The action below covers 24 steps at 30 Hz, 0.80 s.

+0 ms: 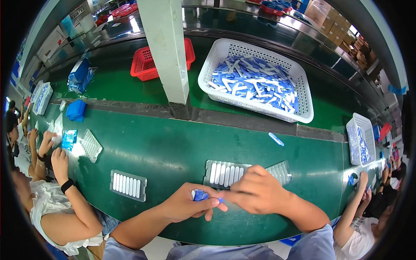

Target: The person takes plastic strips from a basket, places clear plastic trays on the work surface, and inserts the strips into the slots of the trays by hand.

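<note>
My left hand point(190, 203) is closed around several small blue-and-white plastic pieces point(200, 195), which show between thumb and fingers. Close beside it, my right hand point(258, 190) is curled, its fingertips meeting the left fingertips at a blue end. Motion blurs those right fingers, and what they pinch, if anything, is hidden. Just beyond the hands lies a clear tray point(209, 173) with a row of white strips point(226, 173), partly covered by my right hand. Another clear tray point(284, 171) sits right of it, partly behind the same hand.
A filled clear tray point(113, 180) lies to the left. Beyond the ledge stand a large white basket point(255, 106) of blue-and-white pieces and a red basket point(141, 65) behind a pillar point(167, 52). One loose blue piece point(276, 139) lies ahead. Co-workers' arms point(80, 203) work at both sides.
</note>
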Tool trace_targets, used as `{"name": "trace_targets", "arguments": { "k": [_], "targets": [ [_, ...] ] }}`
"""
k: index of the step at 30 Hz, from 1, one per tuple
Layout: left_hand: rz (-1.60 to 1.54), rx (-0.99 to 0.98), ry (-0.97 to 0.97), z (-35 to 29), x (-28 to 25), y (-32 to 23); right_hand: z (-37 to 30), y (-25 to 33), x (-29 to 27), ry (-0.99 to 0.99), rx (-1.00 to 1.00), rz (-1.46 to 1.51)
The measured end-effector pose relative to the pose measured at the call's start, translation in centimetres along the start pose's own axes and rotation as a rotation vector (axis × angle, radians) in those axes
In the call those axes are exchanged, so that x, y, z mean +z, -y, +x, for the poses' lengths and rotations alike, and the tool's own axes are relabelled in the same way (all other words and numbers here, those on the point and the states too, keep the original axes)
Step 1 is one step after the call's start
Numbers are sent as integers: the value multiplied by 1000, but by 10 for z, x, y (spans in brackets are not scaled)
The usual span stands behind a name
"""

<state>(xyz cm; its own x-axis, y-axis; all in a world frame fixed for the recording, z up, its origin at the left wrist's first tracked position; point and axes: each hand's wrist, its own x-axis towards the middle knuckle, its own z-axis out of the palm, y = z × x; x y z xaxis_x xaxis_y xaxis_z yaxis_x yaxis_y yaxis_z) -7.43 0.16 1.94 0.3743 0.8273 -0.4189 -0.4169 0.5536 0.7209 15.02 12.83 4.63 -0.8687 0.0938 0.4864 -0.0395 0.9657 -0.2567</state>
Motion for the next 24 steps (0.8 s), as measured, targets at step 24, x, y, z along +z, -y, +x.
{"name": "trace_targets", "arguments": {
  "k": [24],
  "targets": [
    [144, 83, -176, 1, 11, -8, -25, -4, -11, -396, 1051, 1031]
  ]
}}
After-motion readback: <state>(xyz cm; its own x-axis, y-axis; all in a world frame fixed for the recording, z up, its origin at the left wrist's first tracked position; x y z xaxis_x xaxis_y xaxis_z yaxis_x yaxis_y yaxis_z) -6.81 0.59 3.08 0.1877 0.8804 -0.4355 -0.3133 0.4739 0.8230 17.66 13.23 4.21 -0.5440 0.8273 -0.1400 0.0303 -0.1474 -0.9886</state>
